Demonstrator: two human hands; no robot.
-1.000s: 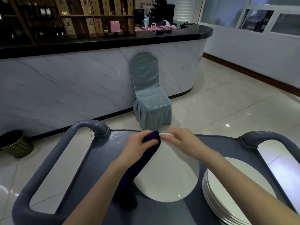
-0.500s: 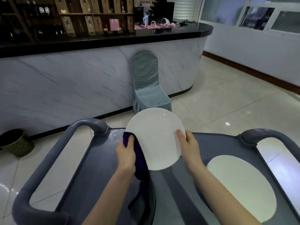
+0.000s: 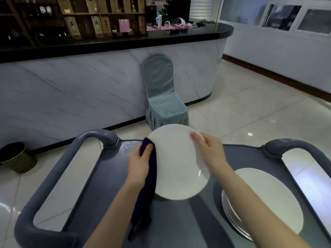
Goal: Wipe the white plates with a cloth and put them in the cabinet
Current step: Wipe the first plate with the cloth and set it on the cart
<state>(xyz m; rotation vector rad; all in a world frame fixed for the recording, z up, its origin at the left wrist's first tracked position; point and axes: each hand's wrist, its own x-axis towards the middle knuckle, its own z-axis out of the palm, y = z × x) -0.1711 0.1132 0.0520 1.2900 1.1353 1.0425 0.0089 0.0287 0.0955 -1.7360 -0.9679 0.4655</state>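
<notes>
I hold a round white plate [image 3: 176, 163] tilted above the grey cart top [image 3: 111, 176]. My left hand [image 3: 139, 161] presses a dark purple cloth [image 3: 149, 178] against the plate's left edge; the cloth hangs down onto the cart. My right hand [image 3: 210, 152] grips the plate's right rim, thumb on the face. A stack of white plates [image 3: 259, 203] sits on the cart at the right, beneath my right forearm. No cabinet is in sight.
The cart has curved grey handles at left [image 3: 53, 176] and right [image 3: 293, 145]. Ahead stand a covered blue-grey chair [image 3: 163, 97] and a marble-fronted bar counter [image 3: 89, 68]. A dark waste bin [image 3: 17, 159] sits on the tiled floor at left.
The plate was lifted off the cart and raised upright, then tipped back toward me and lowered a little. My right hand slid to the upper right rim; the cloth stayed at the left edge.
</notes>
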